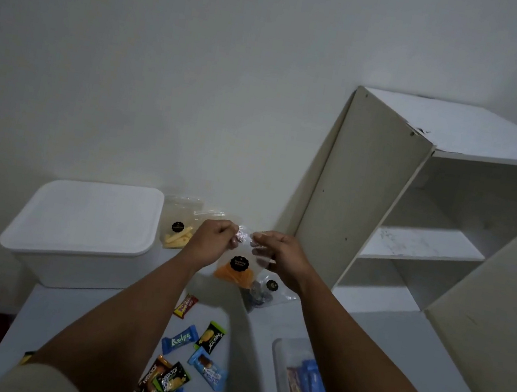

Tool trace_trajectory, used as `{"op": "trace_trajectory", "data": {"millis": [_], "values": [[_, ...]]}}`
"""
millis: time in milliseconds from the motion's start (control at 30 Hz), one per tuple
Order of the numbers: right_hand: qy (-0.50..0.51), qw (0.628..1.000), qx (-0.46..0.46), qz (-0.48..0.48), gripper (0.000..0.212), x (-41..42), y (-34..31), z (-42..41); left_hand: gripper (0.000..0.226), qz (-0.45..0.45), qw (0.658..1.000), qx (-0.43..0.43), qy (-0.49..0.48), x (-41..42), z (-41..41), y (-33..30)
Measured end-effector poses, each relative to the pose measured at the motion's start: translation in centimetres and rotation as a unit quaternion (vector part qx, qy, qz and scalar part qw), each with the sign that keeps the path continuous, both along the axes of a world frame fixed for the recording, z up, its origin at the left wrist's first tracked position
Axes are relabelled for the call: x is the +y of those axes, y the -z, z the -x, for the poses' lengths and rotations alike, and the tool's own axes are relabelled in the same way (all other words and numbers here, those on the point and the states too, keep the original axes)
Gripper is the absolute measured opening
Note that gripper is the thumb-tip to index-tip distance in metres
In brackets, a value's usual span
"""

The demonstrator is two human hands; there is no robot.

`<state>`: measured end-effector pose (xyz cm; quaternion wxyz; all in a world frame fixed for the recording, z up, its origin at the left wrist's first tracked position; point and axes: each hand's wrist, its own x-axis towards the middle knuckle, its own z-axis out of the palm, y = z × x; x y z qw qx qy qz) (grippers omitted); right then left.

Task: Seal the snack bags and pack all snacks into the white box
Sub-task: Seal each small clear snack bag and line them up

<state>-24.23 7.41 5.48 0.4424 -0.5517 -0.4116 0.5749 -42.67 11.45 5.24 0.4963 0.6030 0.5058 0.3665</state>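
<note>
Left hand (214,239): fingers curled, pinching top edge of clear snack bag (237,268), left side.
Right hand (278,256): fingers curled, pinching same top edge, right side.
Snack bag: held up above worktop (261,338), between both hands; orange snack at bottom, black round sticker on front.
White box (85,232): far left on worktop, lid on.
2nd bag (177,227): w/ yellow sticks, just beside box, behind left hand.
3rd bag (263,293): dark content, lying under right wrist.
Small wrapped snacks (187,360): scattered near, between forearms.
Clear tray (298,382): right side, w/ blue and brown packs inside.
Shelf unit (419,201): white, far right.
</note>
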Motion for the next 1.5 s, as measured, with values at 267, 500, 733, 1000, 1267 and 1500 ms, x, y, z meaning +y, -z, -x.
{"op": "trace_trajectory", "data": {"millis": [267,500,733,1000,1267,1500], "values": [[0.022,1.000,-0.010,0.004,0.015,0.3,-0.1,-1.0,0.027,0.019,1.000,-0.021,-0.005,0.4,-0.4,0.7],[0.057,0.998,-0.012,-0.009,0.025,-0.5,1.8,-1.9,0.027,0.040,0.999,-0.025,0.007,0.8,-1.1,2.0],[-0.007,0.996,-0.057,0.061,0.031,0.4,6.3,-3.8,0.021,0.124,0.988,-0.089,-0.014,2.8,-2.9,5.2],[0.039,0.990,-0.097,0.099,0.019,8.3,12.9,-3.5,0.014,0.106,0.992,0.004,-0.065,7.9,-4.4,10.3],[0.024,0.988,-0.104,0.109,0.024,21.0,19.8,-1.7,0.023,0.170,0.957,0.189,-0.141,14.6,-5.3,18.8],[0.028,0.983,-0.157,0.089,0.015,25.6,22.3,-0.3,0.065,0.189,0.938,0.202,-0.208,16.6,-6.8,19.5]]}}
